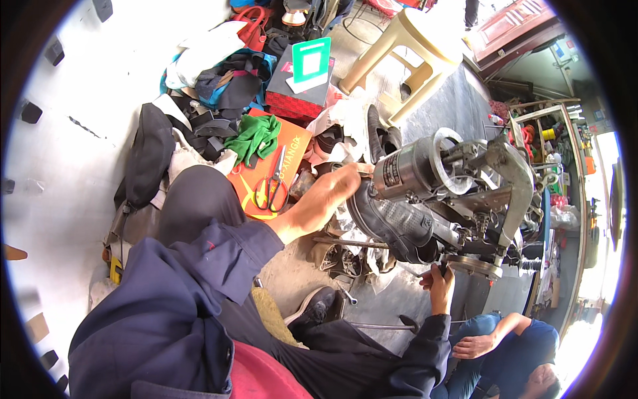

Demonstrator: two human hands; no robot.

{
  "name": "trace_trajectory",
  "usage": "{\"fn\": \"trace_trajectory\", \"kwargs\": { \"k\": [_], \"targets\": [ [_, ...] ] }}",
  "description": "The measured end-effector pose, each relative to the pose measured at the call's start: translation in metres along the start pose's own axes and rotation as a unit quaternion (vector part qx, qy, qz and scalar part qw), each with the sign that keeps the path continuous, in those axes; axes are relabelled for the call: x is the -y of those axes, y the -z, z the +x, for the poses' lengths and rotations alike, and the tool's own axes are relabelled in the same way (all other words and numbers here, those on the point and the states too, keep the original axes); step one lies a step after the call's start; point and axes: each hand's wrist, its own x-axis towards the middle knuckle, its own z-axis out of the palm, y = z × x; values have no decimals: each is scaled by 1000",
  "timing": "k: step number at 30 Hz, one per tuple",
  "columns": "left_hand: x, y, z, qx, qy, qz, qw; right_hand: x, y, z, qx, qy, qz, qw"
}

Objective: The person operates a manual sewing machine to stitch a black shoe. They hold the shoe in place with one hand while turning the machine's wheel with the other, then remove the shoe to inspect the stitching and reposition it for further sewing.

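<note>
Head cam: left fisheye of a side-by-side pair, head-worn. Looked steeply down past the wearer's left knee (199,203), hands at close range: left hand (330,194) near center, right hand (439,286) lower right. Metal machine (488,198) sat close too, right of center. Stool (430,41) was farther off, up top; shelving (575,149) ran along the right (edges bowed, dark rim all round).

the metal machine (480,201) partly hides the black shoe (393,223).

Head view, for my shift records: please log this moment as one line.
left hand: at black shoe | right hand: at metal wheel rim | shoe: at sewing machine | scissors: on orange cardboard
</note>
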Motion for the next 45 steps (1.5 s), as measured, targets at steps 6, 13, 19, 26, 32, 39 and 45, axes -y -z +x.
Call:
{"fn": "trace_trajectory", "kwargs": {
  "k": [6, 13, 19, 26, 32, 39, 45],
  "targets": [
    [4, -9, 10, -65, 3, -51, 997, 32, -10, -15, -1, 9, 31, 999],
    [7, -8, 3, -87, 98, -80, 988, 79, -12, -44, -45, 90, 46, 994],
    [9, -2, 5, -14, 215, -152, 965, 98, 58, -42, -245, 211, -19, 946],
    [-3, 3, 14, 45, 267, -282, 920, 10, 73, 3, -305, 59, -60, 949],
    [-9, -13, 20, -28, 267, -253, 929, 32, 0, -12, -30, -45, 86, 995],
    [-10, -17, 20, -15, 251, -254, 934, 96, 31, -49, -128, 181, 48, 974],
    [-9, -15, 20, -2, 240, -230, 943, 43, 84, -6, -335, 99, -77, 934]
  ]
}}
